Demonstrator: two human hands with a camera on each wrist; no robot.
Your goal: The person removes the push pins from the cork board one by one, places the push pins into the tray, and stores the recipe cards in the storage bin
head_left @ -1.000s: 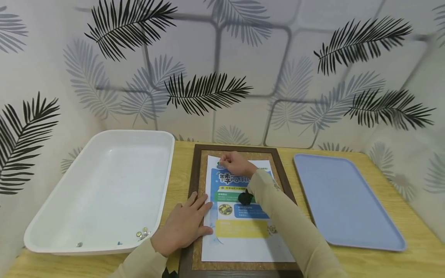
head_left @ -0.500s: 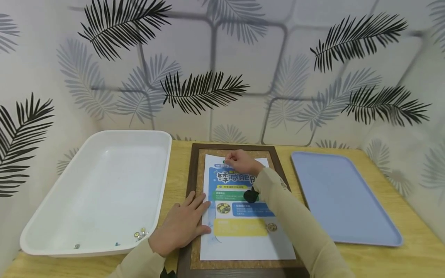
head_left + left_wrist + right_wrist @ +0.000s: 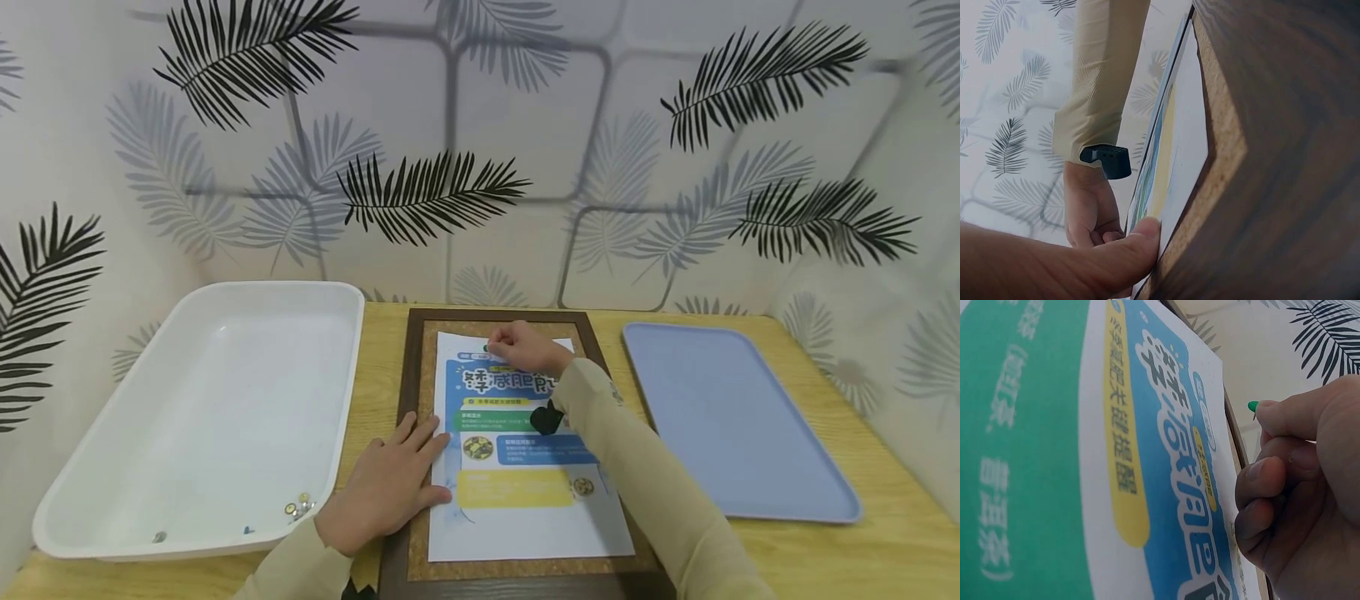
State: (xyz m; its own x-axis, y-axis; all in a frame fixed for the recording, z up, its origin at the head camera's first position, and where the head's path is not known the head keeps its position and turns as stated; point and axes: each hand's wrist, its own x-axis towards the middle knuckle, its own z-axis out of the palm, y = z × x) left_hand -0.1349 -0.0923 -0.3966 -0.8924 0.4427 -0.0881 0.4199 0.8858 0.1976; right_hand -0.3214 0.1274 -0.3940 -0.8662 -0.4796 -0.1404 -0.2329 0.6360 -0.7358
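Observation:
A printed poster [image 3: 525,533] with blue, green and yellow panels lies on a cork board [image 3: 450,572] in a dark brown frame. My left hand [image 3: 386,483] rests with spread fingers over the frame's left side and the poster's left edge. In the left wrist view its thumb [image 3: 1132,250] touches the paper's edge. My right hand [image 3: 528,346] is at the poster's top edge, left of its middle. Between its thumb and index finger it pinches a green push pin [image 3: 1253,406]; the pin's thin point shows in the right wrist view. The other fingers are curled.
A deep white tray [image 3: 225,400] stands to the left, with several small metallic and coloured bits [image 3: 298,507] near its front edge. On the right lies a flat blue tray [image 3: 735,417]. A leaf-patterned wall covering [image 3: 435,108] rises behind the wooden table [image 3: 825,567].
My right hand has moved a little to the right along the poster's top, still pinching the pin. The left hand stays in place on the paper. The head view has shifted slightly.

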